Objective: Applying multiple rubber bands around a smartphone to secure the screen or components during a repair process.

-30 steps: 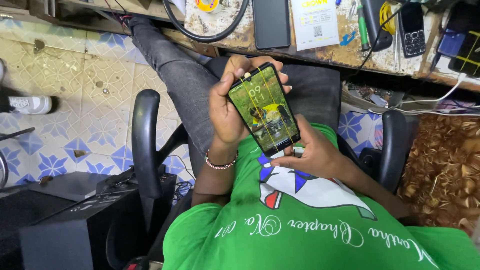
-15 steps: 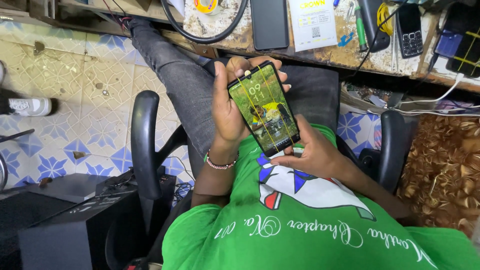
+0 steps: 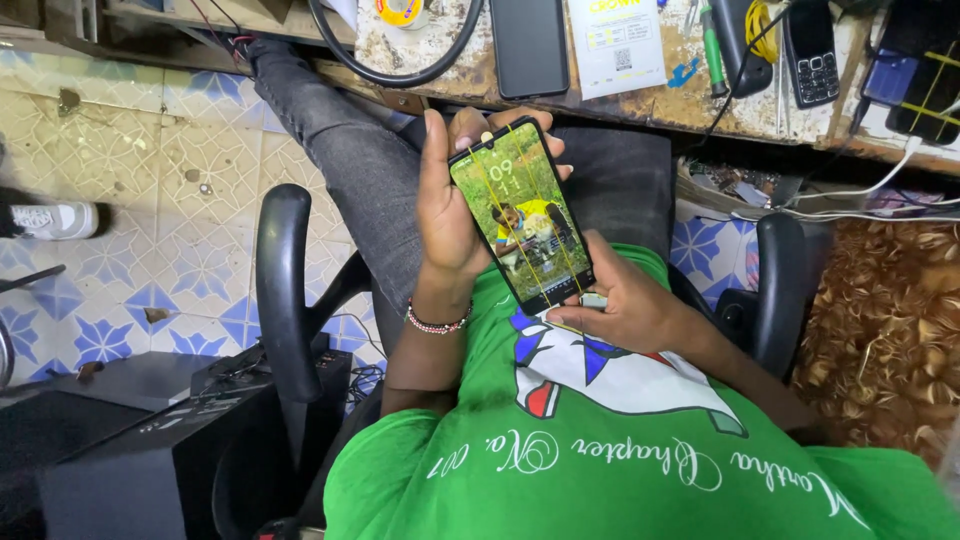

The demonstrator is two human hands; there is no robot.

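Observation:
I hold a black smartphone [image 3: 522, 215] upright in front of my chest, its screen lit with a picture and thin yellow vertical lines across it. My left hand [image 3: 446, 205] wraps around the phone's left edge, fingers curled behind it, a beaded bracelet [image 3: 437, 322] on the wrist. My right hand [image 3: 612, 303] grips the phone's bottom right corner, thumb resting near the lower edge. I wear a green printed shirt and sit in a black armchair.
A worn workbench [image 3: 640, 100] runs across the top with a dark phone [image 3: 530, 45] lying flat, a keypad phone [image 3: 811, 52], a paper sheet [image 3: 617, 42], cables and tools. Chair armrests [image 3: 283, 290] flank me. A black computer case [image 3: 150, 440] stands at lower left on the tiled floor.
The phone and both hands stay almost in place; the phone sits slightly lower and nearer my chest, and the grip is the same.

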